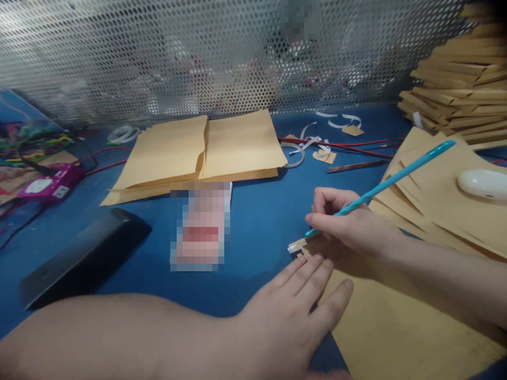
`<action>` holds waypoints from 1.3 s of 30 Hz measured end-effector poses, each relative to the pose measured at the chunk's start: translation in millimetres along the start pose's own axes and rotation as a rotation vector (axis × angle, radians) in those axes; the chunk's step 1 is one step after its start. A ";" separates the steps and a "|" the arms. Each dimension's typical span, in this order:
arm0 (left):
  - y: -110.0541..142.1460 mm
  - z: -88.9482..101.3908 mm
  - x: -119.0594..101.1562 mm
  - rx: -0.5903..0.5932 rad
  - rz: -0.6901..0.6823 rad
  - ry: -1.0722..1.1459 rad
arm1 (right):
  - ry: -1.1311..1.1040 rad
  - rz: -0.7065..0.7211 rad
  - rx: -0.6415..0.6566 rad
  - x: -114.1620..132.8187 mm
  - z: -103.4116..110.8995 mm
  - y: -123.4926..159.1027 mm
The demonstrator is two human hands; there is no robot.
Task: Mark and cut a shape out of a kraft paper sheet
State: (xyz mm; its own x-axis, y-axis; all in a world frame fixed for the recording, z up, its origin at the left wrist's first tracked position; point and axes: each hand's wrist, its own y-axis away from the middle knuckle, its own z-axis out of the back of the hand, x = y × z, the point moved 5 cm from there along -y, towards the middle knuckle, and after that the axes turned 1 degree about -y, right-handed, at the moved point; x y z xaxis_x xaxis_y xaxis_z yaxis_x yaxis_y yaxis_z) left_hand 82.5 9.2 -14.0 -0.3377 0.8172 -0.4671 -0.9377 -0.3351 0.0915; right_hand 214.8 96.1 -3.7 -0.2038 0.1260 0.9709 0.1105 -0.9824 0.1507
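My right hand [348, 221] is closed in a writing grip around a slim turquoise pen [400, 182]. Its lower end touches or hovers just over a small brown piece [298, 245] with a white and black end; which of the two I cannot tell. Fingers outstretched, my left hand [293, 311] lies flat with its fingertips at the near edge of that piece. Most of the piece is hidden by both hands. Beneath my right forearm spreads a large kraft paper envelope or sheet [396, 327], its upper edge near the hands.
Kraft envelopes [237, 142] lie at the back, before a perforated metal screen [158, 53]. A blurred-out slip [202, 227], a black device [87, 258] and a purple box [53, 182] are leftward. A white mouse-like object [483, 183] and stacked envelopes [455, 79] stand right.
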 end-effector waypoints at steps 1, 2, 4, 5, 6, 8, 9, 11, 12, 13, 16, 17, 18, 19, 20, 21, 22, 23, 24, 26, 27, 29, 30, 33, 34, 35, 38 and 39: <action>0.0 0.1 0.1 0.000 0.002 0.001 | -0.005 0.000 0.000 -0.2 -0.1 0.2; 0.0 0.3 0.1 0.001 0.003 0.002 | -0.010 -0.001 -0.002 -0.6 0.0 0.4; -0.3 0.5 0.2 -0.001 0.005 0.003 | -0.014 0.000 -0.002 -1.1 0.3 0.8; -0.4 0.7 0.1 -0.004 0.006 0.004 | -0.012 0.004 0.001 -1.2 0.4 0.8; -0.5 0.7 0.0 -0.006 0.007 0.005 | -0.009 0.010 0.004 -1.2 0.6 0.9; -0.7 0.5 -0.2 -0.008 0.007 0.008 | -0.003 0.022 0.010 -1.0 1.2 0.6; -0.6 0.5 -0.2 -0.009 0.007 0.008 | 0.000 0.026 0.012 -1.0 1.4 0.5; -0.4 0.5 0.1 -0.012 0.006 0.004 | 0.006 0.028 0.013 -1.0 1.7 0.1; -0.3 0.7 0.2 -0.015 0.004 0.001 | 0.008 0.027 0.014 -1.1 1.7 0.0; -0.1 0.8 0.5 -0.017 0.004 -0.002 | 0.010 0.027 0.015 -1.0 1.6 0.0; 0.0 1.1 0.8 -0.018 0.005 0.000 | 0.016 0.031 0.009 -0.4 1.6 0.3; 0.0 1.0 0.6 -0.017 0.003 0.004 | 0.019 0.036 0.008 0.2 1.6 0.5; 0.0 1.0 0.3 -0.016 -0.001 0.009 | 0.021 0.041 0.007 0.9 1.5 0.8; -0.1 0.8 0.0 -0.015 -0.003 0.012 | 0.024 0.045 0.007 1.7 1.5 1.0; -0.2 0.6 -0.2 -0.015 -0.007 0.013 | 0.030 0.049 0.005 2.4 1.6 1.1; -0.2 0.5 -0.3 -0.018 -0.008 0.013 | 0.036 0.053 0.002 3.1 1.7 1.1; -0.2 0.5 -0.3 -0.024 -0.010 0.012 | 0.042 0.055 -0.001 3.7 1.8 1.0; -0.2 0.6 -0.2 -0.029 -0.011 0.010 | 0.047 0.057 -0.003 4.1 1.8 0.7; -0.1 0.8 -0.1 -0.036 -0.015 0.009 | 0.050 0.059 -0.002 4.3 1.7 0.5; -0.1 1.3 0.1 -0.042 -0.017 0.010 | 0.043 0.057 0.001 4.1 1.4 -0.1; -0.2 1.5 0.2 -0.042 -0.015 0.011 | 0.040 0.054 0.004 3.9 1.3 -0.3; -0.5 1.7 0.5 -0.030 -0.011 0.018 | 0.041 0.047 0.007 3.3 1.1 -0.2; -0.7 1.6 0.6 -0.021 -0.009 0.024 | 0.040 0.040 0.011 2.8 0.9 0.0; -1.0 1.3 0.9 -0.002 -0.002 0.042 | 0.033 0.015 0.025 0.8 0.0 1.0; -1.0 1.4 1.0 -0.001 0.000 0.045 | 0.034 0.015 0.029 0.3 -0.2 1.4; -1.0 1.6 0.9 -0.002 -0.001 0.047 | 0.038 0.022 0.032 -0.1 -0.4 1.6; -0.8 3.0 0.6 -0.013 -0.002 0.046 | 0.064 0.045 0.030 -1.6 -0.2 1.5; -0.8 3.5 0.5 -0.016 -0.003 0.046 | 0.077 0.052 0.016 -2.2 0.7 1.2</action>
State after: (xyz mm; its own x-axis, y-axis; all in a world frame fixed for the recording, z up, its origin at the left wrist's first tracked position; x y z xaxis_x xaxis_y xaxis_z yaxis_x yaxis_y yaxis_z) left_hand 82.8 11.5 -11.2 -0.3305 0.7958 -0.5074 -0.9372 -0.3404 0.0765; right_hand 216.0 94.8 -5.6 -0.2714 0.0632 0.9604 0.1380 -0.9850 0.1038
